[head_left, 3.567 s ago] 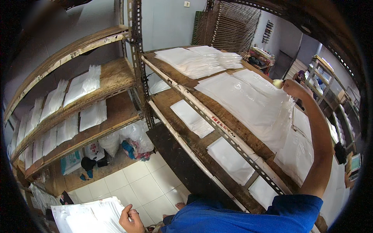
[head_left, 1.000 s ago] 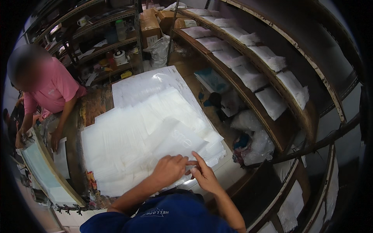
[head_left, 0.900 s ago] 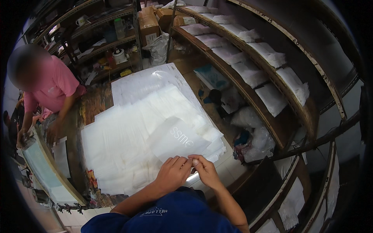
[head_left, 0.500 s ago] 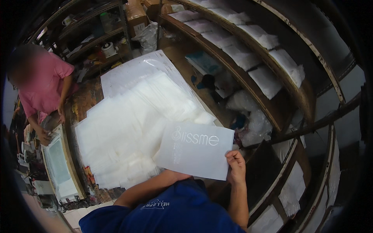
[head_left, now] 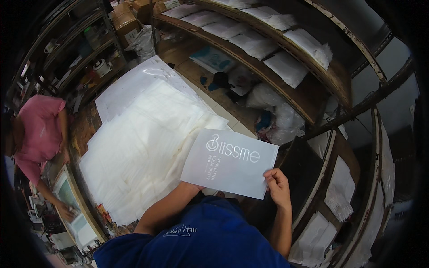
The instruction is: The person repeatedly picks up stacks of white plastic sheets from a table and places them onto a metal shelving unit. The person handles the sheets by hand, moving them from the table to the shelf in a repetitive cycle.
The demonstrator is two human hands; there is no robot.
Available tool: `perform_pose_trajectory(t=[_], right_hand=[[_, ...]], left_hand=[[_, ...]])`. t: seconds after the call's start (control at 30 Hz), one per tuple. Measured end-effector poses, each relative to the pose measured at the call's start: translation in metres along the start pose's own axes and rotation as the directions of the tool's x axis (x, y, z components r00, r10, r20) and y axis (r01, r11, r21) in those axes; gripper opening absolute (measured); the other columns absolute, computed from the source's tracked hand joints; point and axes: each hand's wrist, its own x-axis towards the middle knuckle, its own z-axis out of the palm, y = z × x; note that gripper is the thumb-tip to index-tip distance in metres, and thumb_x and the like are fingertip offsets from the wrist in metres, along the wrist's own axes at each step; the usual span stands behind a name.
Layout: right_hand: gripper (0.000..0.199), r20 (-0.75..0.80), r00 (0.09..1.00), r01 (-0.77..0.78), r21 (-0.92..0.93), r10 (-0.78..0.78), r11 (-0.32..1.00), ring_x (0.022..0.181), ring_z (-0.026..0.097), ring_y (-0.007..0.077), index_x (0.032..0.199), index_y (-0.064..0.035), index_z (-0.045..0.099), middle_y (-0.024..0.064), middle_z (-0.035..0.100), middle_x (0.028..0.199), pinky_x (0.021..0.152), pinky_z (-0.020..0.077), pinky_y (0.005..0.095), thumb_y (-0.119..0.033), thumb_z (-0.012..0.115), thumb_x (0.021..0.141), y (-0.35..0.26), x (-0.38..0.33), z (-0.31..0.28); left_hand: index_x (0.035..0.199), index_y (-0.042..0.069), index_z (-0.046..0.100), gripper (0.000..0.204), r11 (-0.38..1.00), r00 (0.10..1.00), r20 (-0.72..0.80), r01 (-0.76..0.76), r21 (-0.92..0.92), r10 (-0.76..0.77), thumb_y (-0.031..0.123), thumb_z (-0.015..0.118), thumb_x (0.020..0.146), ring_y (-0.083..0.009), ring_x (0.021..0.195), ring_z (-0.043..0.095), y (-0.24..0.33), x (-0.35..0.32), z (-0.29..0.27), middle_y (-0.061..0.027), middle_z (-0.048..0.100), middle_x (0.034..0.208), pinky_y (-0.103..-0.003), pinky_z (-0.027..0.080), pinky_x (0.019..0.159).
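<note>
A greyish frosted plastic bag [head_left: 230, 163] with white printing on its face is held out in front of my body, its flat side tilted up. My right hand [head_left: 278, 185] pinches its right edge between thumb and fingers. My left hand [head_left: 192, 188] is at the bag's lower left edge, with its fingers hidden behind the bag. Just beyond it, a wide spread of overlapping white translucent bags [head_left: 138, 147] covers much of the table.
At the left, a person in a pink shirt [head_left: 41, 129] has a hand on a framed printing screen [head_left: 80, 192]. Racks [head_left: 250, 49] loaded with white bags curve along the far and right sides. Crumpled clear plastic [head_left: 286, 118] sits below the far rack.
The bag in my right hand has tilted, so its printing shows more clearly. The co-worker's hand has moved nearer along the screen. The whole view has shifted somewhat.
</note>
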Motion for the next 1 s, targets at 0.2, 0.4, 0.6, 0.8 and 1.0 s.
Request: perform_pose_trajectory(t=[0.2, 0.4, 0.6, 0.8, 1.0], right_hand=[[0.012, -0.006, 1.000, 0.020, -0.120, -0.021, 0.993, 0.062, 0.047, 0.0046, 0.102, -0.0034, 0.059, -0.0018, 0.054, 0.076, 0.057, 0.0398, 0.0205, -0.008, 0.052, 0.093, -0.008, -0.001, -0.010], [0.022, -0.006, 0.964, 0.239, -0.428, -0.267, 0.872, 0.074, 0.054, 0.0111, 0.114, -0.0018, 0.053, 0.0053, 0.059, 0.091, 0.067, 0.0457, 0.0271, -0.006, 0.053, 0.092, -0.068, 0.013, -0.052], [0.018, -0.073, 0.847, 0.314, -0.731, -0.526, 0.606, 0.062, 0.052, 0.0174, 0.103, -0.0047, 0.059, 0.0086, 0.058, 0.070, 0.059, 0.0427, 0.0329, -0.014, 0.062, 0.088, -0.191, 0.002, -0.090], [0.018, -0.459, 0.808, -0.210, -0.810, -0.369, 0.547, 0.060, 0.047, 0.0073, 0.100, -0.0035, 0.059, 0.0003, 0.055, 0.072, 0.051, 0.0410, 0.0240, -0.019, 0.058, 0.092, -0.295, -0.093, -0.199], [0.020, -0.854, 0.433, -0.600, -0.511, -0.288, 0.616, 0.046, 0.041, 0.0063, 0.090, -0.0044, 0.059, -0.0033, 0.046, 0.057, 0.041, 0.0313, 0.0229, -0.024, 0.059, 0.092, -0.291, -0.231, -0.265]], left_hand=[[0.133, 0.004, 0.047, 0.045, 0.993, 0.997, 0.018, -0.073, 0.095, 0.072, 0.032, 0.039, 0.100, -0.0303, 0.115, 0.055, 0.007, 0.004, -0.008, -0.0149, 0.055, 0.128, -0.046, 0.048, 0.096], [0.133, 0.002, 0.047, 0.046, 0.991, 0.999, -0.020, 0.048, 0.124, -0.046, 0.032, 0.036, 0.099, -0.0330, 0.118, 0.052, -0.001, 0.010, 0.004, -0.0154, 0.053, 0.129, -0.049, 0.041, 0.102], [0.111, -0.002, 0.054, 0.038, 0.914, 0.969, -0.082, 0.246, 0.322, -0.232, 0.032, 0.041, 0.099, -0.0297, 0.101, 0.059, 0.003, -0.025, -0.013, -0.0203, 0.060, 0.110, -0.042, 0.048, 0.090], [0.117, -0.005, 0.055, 0.039, 0.837, 0.935, -0.045, 0.336, 0.431, -0.352, 0.028, 0.045, 0.099, -0.0276, 0.099, 0.060, -0.012, -0.027, 0.009, -0.0202, 0.062, 0.108, -0.039, 0.048, 0.090], [0.124, -0.007, 0.050, 0.047, 0.756, 0.938, -0.014, 0.288, 0.588, -0.346, 0.032, 0.040, 0.100, -0.0323, 0.110, 0.055, 0.002, -0.024, 0.008, -0.0235, 0.058, 0.119, -0.043, 0.043, 0.098]])
